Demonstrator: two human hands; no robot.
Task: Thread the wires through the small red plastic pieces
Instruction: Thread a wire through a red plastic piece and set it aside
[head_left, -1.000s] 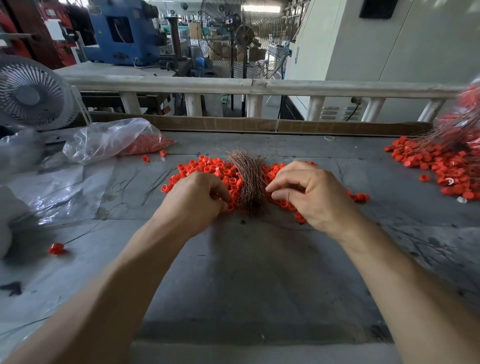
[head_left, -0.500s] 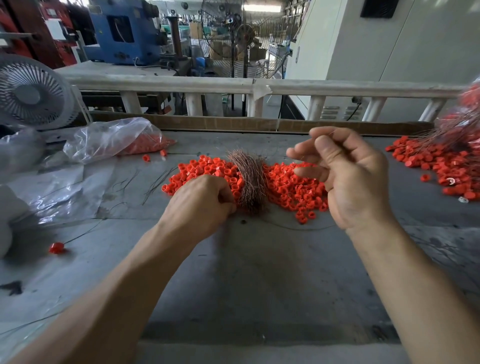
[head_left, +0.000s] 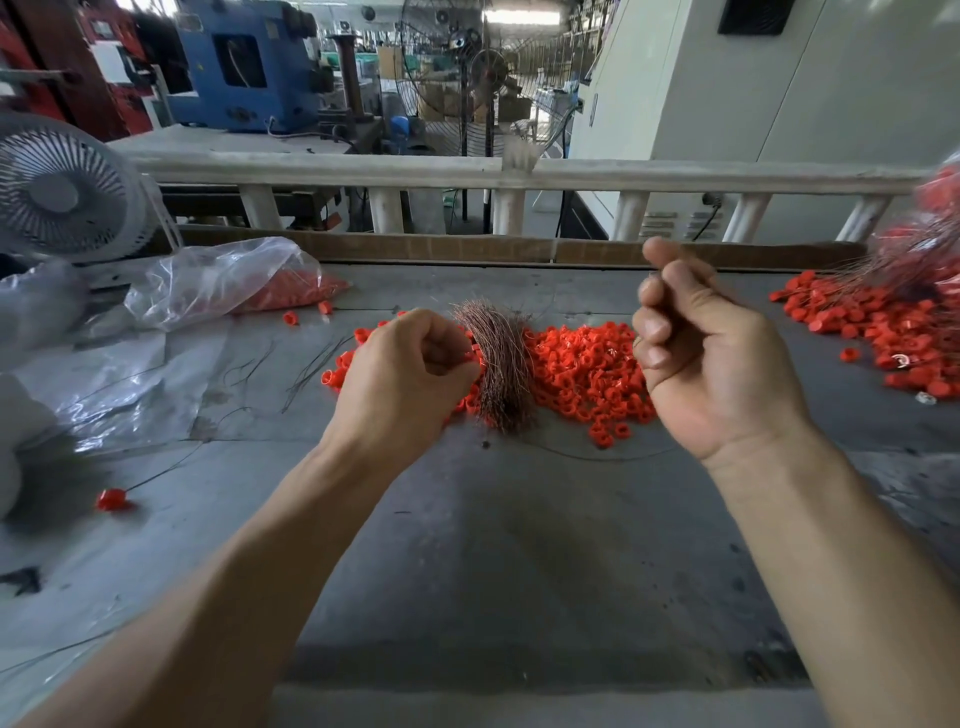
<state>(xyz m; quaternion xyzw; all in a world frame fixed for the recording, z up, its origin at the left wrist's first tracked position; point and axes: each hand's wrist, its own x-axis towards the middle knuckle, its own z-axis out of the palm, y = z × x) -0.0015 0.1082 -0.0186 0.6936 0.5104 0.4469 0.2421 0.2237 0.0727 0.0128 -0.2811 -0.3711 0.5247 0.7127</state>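
Mid-batch: plenty threaded, plenty left.

Loose red plastic pieces heaped mid-table around a bundle of wires, none of them threaded; finished pieces on wires piled at far right; a bag of more red pieces at left, unopened stock by the look of it. Left hand curled at the heap's edge, seemingly pinching a red piece. Right hand raised, fingers curled, thumb to forefinger as if pinching a wire too fine to make out.

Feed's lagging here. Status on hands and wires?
Left hand fingers curled at red pieces. Right hand raised, fingers curled, wire unclear. Wire bundle on table.
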